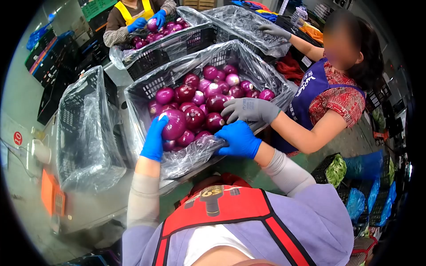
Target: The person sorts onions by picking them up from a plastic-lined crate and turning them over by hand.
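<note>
A large purple-red onion (174, 125) is in my left hand (155, 139), which wears a blue glove. Its fingers curl round the onion's left side, above the near left part of a black crate (153, 82). Many onions (194, 117) fill the middle of this crate, over a clear plastic liner (188, 160). My right hand (242, 139), also blue-gloved, is at the near right rim with bent fingers closed on the liner's edge. Just beyond it, a co-worker's grey-gloved hand (250, 110) reaches onto the onions; its fingertips are partly hidden.
A lined crate (91, 133) stands on the left of the metal table (95, 213). Another person's blue-gloved hands (148, 22) handle onions in a far crate (171, 48). The co-worker (328, 93) stands close on the right, other hand on a lined crate (248, 29).
</note>
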`<action>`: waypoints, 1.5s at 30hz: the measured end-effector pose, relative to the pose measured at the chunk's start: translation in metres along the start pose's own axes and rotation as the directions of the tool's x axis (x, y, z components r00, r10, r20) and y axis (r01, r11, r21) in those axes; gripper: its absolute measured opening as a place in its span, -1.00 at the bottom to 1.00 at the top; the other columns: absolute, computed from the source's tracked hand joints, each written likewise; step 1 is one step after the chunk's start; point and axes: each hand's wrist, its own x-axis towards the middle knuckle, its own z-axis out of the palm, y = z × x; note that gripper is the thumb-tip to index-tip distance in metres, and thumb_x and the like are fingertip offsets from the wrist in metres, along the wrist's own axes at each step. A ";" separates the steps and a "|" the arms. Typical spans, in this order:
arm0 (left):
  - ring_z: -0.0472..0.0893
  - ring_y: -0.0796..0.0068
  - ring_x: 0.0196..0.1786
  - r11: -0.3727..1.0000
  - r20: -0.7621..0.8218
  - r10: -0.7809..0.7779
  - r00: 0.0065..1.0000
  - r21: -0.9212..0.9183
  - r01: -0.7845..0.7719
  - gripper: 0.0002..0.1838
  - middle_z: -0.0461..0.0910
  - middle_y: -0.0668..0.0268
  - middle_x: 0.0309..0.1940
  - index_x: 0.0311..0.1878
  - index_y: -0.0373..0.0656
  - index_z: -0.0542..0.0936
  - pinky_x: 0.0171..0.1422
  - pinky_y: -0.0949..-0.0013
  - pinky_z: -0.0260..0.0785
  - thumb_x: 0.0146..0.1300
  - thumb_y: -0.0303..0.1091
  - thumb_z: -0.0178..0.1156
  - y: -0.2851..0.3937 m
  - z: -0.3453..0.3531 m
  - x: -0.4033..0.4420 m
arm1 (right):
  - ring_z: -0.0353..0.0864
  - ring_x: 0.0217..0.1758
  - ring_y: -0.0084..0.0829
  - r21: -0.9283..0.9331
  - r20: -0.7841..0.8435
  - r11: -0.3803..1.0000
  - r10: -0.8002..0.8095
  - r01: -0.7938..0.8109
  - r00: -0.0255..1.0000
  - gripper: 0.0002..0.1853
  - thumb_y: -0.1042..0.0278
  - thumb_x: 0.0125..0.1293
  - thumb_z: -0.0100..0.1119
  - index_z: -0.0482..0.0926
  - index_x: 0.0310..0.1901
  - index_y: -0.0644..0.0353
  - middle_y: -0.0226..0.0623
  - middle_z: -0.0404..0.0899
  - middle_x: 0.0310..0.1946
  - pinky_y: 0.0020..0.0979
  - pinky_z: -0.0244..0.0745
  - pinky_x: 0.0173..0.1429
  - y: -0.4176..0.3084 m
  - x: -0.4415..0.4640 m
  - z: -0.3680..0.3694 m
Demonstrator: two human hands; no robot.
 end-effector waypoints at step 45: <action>0.51 0.25 0.18 0.904 0.357 -0.017 0.934 -0.394 0.167 -0.05 0.42 0.21 0.24 0.44 -0.05 0.20 0.20 0.08 0.42 0.23 0.54 -0.24 0.039 0.046 0.036 | 0.23 0.45 -0.19 0.566 -0.636 0.701 0.034 0.435 0.771 -0.02 0.21 0.04 0.52 0.12 0.44 0.18 -0.09 0.19 0.42 -0.21 0.21 0.46 0.012 0.138 -0.044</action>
